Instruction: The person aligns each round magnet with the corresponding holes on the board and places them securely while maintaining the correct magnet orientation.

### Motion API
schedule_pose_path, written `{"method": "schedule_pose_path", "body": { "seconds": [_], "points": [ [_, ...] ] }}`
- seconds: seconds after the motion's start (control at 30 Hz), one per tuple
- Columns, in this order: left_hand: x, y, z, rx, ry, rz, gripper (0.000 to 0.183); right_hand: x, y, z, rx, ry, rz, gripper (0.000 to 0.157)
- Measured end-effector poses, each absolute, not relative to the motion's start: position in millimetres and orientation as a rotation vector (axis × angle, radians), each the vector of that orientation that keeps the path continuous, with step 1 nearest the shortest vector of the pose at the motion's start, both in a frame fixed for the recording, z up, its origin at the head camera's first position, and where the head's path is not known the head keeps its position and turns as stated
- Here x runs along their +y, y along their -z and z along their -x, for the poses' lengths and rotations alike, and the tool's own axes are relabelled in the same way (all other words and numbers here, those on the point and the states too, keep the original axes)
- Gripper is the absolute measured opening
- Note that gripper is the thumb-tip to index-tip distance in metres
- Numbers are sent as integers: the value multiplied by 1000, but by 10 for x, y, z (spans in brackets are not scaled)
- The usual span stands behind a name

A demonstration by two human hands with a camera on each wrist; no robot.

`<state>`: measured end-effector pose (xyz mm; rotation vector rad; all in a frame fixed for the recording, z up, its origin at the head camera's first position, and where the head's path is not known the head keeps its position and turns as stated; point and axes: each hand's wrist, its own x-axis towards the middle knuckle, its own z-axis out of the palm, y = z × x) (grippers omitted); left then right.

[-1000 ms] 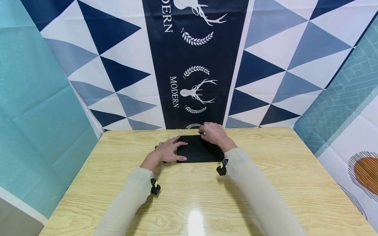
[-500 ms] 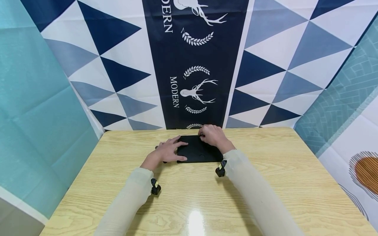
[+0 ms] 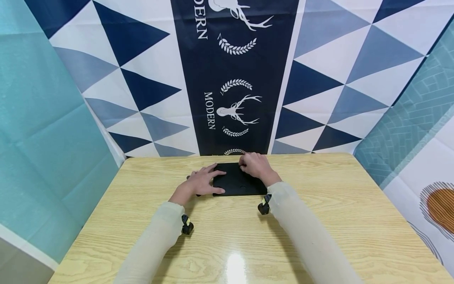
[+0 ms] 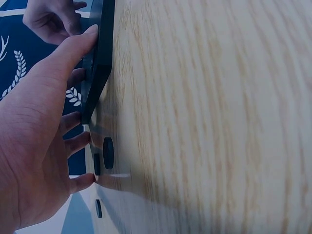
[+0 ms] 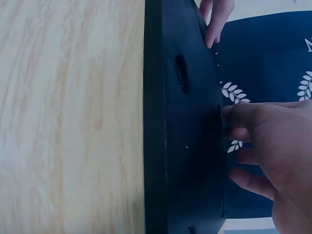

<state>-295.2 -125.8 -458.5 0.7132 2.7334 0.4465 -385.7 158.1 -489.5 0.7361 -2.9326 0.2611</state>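
Work looks unfinished: three black discs (image 4: 108, 152) lie off the black board (image 3: 232, 183) on the table (image 3: 209, 225), the left hand (image 3: 201, 180) resting spread on the board, while I cannot tell whether the right hand (image 3: 255, 165) pinches anything.

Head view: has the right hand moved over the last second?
Yes, slightly: the right hand has shifted down the picture, its top now closer to the table's back edge.

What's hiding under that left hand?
The left hand touches the left end of the flat black thing. Three small dark discs show on the table, below or beside it. Whatever its palm covers from above is hidden.
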Motion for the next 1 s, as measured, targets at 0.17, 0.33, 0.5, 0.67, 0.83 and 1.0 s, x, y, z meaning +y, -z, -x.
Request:
{"method": "schedule_pose_path", "body": {
  "seconds": [0.17, 0.33, 0.5, 0.67, 0.83, 1.0],
  "points": [
    [-1262, 4585, 2953, 2729, -452, -710, 78, 1616, 5118, 4009, -2904, -259, -722, 10],
    [-1263, 4584, 2959, 2726, -451, -712, 77, 1596, 5081, 3979, -2912, -301, -704, 10],
    [-1267, 4589, 2964, 2726, -439, -717, 77, 1541, 5061, 3960, -2912, -262, -675, 8],
    [-1273, 4591, 2960, 2730, -443, -721, 78, 1451, 4883, 3783, -2915, -241, -651, 7],
    [-1274, 4594, 2962, 2729, -442, -722, 78, 1350, 4588, 3473, -2936, -261, -613, 11],
    [-1271, 4576, 2954, 2726, -438, -724, 77, 1337, 4563, 3429, -2927, -250, -611, 12]
  ]
}}
